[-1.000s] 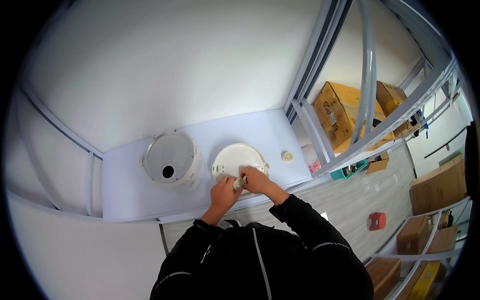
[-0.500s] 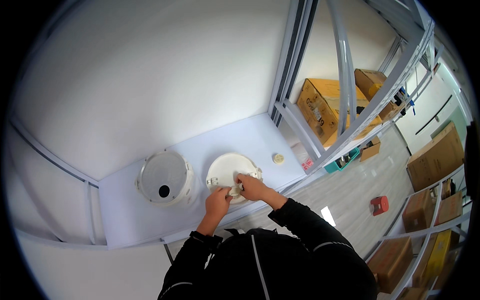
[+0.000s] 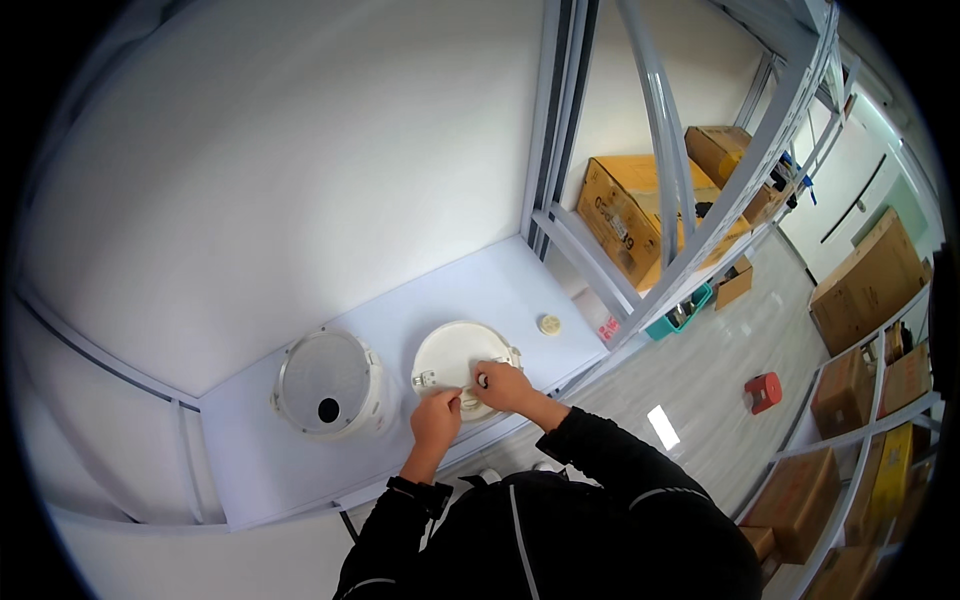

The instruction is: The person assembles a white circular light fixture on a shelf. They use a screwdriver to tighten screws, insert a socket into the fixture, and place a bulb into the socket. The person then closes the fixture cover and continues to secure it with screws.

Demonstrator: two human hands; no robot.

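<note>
A round cream-white lid-like disc (image 3: 455, 348) with metal clasps at its edge lies on the pale table (image 3: 390, 330). Both my hands work at its near edge. My left hand (image 3: 436, 418) is closed, its fingertips pinched beside a small pale fitting (image 3: 470, 403) on the disc. Against the same spot my right hand (image 3: 503, 386) is curled, with a small dark part showing between its fingers. What exactly each hand grips is too small to make out. To the left stands a white drum-shaped container (image 3: 325, 380) with a mesh-like top and a black round hole.
A small round cream cap (image 3: 549, 325) lies to the right of the disc. Beyond the table's right end are a grey metal frame (image 3: 545, 130), a yellow cardboard box (image 3: 640, 205) and a teal bin (image 3: 680, 312). A red stool (image 3: 763, 392) stands on the floor.
The view has shifted slightly, so the scene sits lower in it. Both hands stay at the disc's near edge, with only a small shift of the fingers.
</note>
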